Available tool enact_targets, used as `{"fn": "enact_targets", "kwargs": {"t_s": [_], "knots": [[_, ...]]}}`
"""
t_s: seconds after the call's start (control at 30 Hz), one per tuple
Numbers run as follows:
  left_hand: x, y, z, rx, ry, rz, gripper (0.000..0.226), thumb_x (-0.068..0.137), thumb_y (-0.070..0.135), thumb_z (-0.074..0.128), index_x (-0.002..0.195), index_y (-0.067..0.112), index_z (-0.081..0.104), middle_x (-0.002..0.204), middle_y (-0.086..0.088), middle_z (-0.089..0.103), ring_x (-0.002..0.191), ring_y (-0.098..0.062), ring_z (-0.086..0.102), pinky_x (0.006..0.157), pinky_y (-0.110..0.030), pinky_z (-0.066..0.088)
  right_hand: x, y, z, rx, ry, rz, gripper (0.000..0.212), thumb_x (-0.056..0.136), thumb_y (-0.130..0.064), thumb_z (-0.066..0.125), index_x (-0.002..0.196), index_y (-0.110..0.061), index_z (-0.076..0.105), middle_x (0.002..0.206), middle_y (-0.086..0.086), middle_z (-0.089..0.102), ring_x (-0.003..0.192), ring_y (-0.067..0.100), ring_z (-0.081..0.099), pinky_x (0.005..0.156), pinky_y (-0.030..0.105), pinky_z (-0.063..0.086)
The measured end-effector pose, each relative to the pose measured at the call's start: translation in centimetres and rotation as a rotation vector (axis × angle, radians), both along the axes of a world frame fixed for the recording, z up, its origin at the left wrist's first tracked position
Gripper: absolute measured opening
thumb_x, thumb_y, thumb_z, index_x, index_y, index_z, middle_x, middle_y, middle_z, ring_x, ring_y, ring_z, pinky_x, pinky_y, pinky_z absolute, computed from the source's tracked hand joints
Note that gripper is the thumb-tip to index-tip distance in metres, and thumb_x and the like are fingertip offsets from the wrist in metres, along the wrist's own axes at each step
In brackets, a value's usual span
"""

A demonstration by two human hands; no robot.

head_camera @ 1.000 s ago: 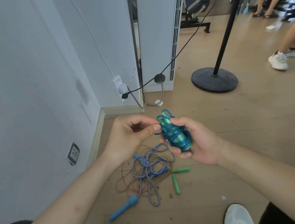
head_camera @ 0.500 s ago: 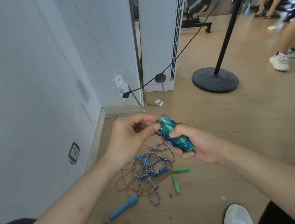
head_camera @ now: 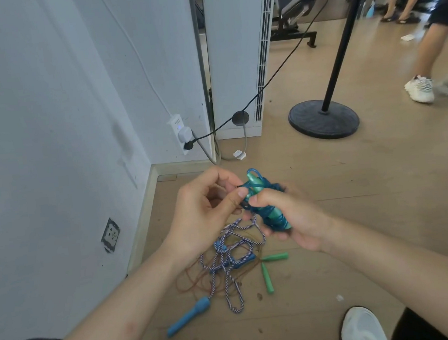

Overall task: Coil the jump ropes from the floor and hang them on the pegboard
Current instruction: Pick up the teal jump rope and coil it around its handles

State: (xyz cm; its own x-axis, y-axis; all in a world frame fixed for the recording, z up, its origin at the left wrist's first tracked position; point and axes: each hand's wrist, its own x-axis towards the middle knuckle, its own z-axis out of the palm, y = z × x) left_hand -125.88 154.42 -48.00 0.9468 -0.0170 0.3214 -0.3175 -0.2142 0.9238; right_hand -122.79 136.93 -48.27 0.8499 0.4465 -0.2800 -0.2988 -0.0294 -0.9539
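At centre frame, the left hand [head_camera: 205, 215] pinches a strand of the teal jump rope [head_camera: 273, 215]. The right hand [head_camera: 297, 217] grips its wound bundle, fingers curled round it. Below them on the floor [head_camera: 367, 184] lies a striped rope [head_camera: 232, 264], with two green handles [head_camera: 267, 276] to its right.

At the centre of the frame, the right hand [head_camera: 289, 218] grips a teal jump rope bundle [head_camera: 268, 206], its cord wound round the handles. The left hand [head_camera: 207, 212] pinches a loop of that cord just beside it. Below them on the wooden floor [head_camera: 354, 185] lie a striped rope [head_camera: 233, 264] with blue handles and a thin brown rope [head_camera: 189, 281] with green handles [head_camera: 267, 274], tangled together. A black stand base [head_camera: 323, 119] sits at upper right.
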Motion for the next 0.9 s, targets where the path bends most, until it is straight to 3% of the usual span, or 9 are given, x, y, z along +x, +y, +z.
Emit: {"fn": "enact_targets", "kwargs": {"t_s": [0.13,0.23,0.33,0.43,0.57,0.73,0.9], "knots": [[0.1,1.0,0.3,-0.028,0.045,-0.104,0.023,0.083,-0.006,0.074,0.1,0.009,0.07,0.089,-0.006,0.068,0.072,-0.028,0.072,0.076,-0.046,0.062,0.2,-0.4,0.1,0.024,0.025,0.06,0.041,0.073,-0.029,0.063,0.107,-0.007,0.07,0.083,0.014,0.07,0.045,0.02,0.046,0.036,0.019,0.023],[0.0,1.2,0.6,-0.082,0.088,-0.125,0.022,0.078,-0.002,0.078,0.094,0.012,0.071,0.083,-0.002,0.07,0.069,-0.023,0.071,0.071,-0.033,0.06,0.3,-0.7,0.4,-0.004,0.037,0.144,0.044,0.075,-0.03,0.063,0.112,-0.006,0.068,0.086,0.014,0.07,0.047,0.018,0.045,0.035,0.017,0.024],[-0.2,0.8,0.8,-0.179,0.123,-0.131,0.018,0.074,0.007,0.078,0.089,0.016,0.074,0.08,-0.002,0.072,0.067,-0.021,0.07,0.068,-0.026,0.058,0.4,-0.8,0.6,-0.024,-0.008,0.201,0.036,0.079,-0.031,0.062,0.105,-0.007,0.069,0.087,0.013,0.07,0.047,0.017,0.044,0.036,0.018,0.024],[-0.2,0.7,0.6,-0.209,0.126,-0.118,0.017,0.073,0.007,0.079,0.085,0.019,0.075,0.08,-0.002,0.071,0.068,-0.025,0.071,0.066,-0.026,0.059,0.3,-1.0,0.8,-0.023,-0.022,0.24,0.024,0.082,-0.031,0.061,0.097,-0.016,0.071,0.087,0.014,0.067,0.046,0.016,0.042,0.037,0.018,0.021],[-0.3,0.7,0.6,-0.15,0.078,-0.075,0.015,0.075,0.003,0.079,0.084,0.008,0.068,0.077,-0.005,0.067,0.067,-0.03,0.073,0.064,-0.027,0.059,0.1,-1.1,0.9,0.003,-0.014,0.277,0.016,0.085,-0.035,0.062,0.088,-0.025,0.074,0.087,0.013,0.06,0.046,0.014,0.038,0.039,0.022,0.014],[-0.6,0.0,-0.1,-0.039,-0.067,-0.116,0.016,0.081,-0.011,0.074,0.08,0.001,0.064,0.075,-0.013,0.072,0.065,-0.028,0.073,0.062,-0.033,0.058,0.2,-1.1,1.2,0.156,0.099,0.27,0.038,0.086,-0.049,0.057,0.084,-0.012,0.062,0.072,0.005,0.05,0.039,0.006,0.03,0.038,0.021,0.008],[-0.6,-0.6,0.1,-0.094,-0.007,-0.032,0.02,0.077,0.0,0.082,0.085,0.005,0.064,0.075,-0.006,0.074,0.067,-0.022,0.073,0.065,-0.032,0.059,0.6,-1.2,1.1,0.105,0.022,0.209,0.021,0.084,-0.031,0.058,0.084,-0.011,0.063,0.077,0.012,0.052,0.04,0.011,0.031,0.038,0.02,0.012]]}}
